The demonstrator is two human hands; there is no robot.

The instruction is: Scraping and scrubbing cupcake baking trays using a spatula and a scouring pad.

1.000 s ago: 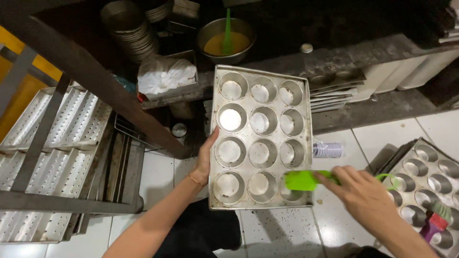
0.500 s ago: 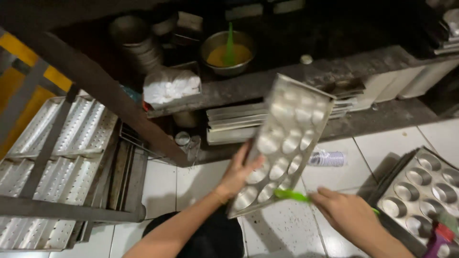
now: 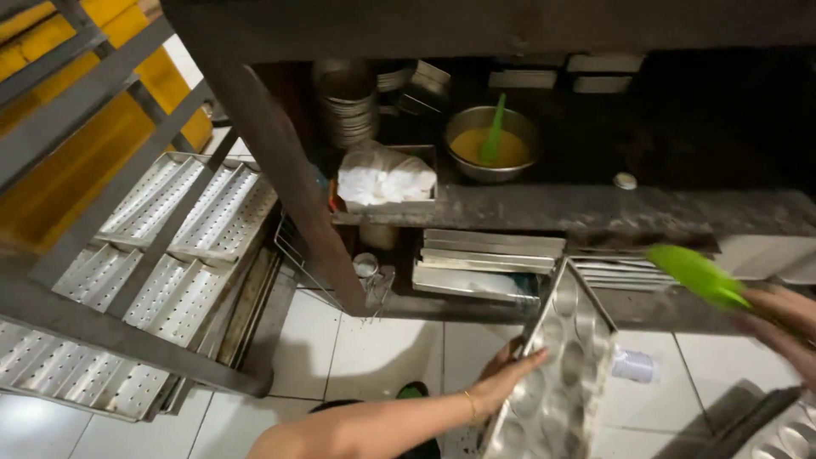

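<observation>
The left hand (image 3: 501,378) has its fingers clamped on the edge of a muffin tray (image 3: 557,365), tilted steeply over the floor, near centre. At right, the right hand (image 3: 778,323) grips a green brush (image 3: 697,274), fingers closed.

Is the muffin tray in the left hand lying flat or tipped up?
Tipped up. The muffin tray stands steeply on edge in the left hand, cups facing right toward the green brush in the right hand.

Dark shelf (image 3: 595,208), metal bowl (image 3: 491,144), stacked trays (image 3: 489,263) beneath, white tiled floor (image 3: 382,357)
</observation>
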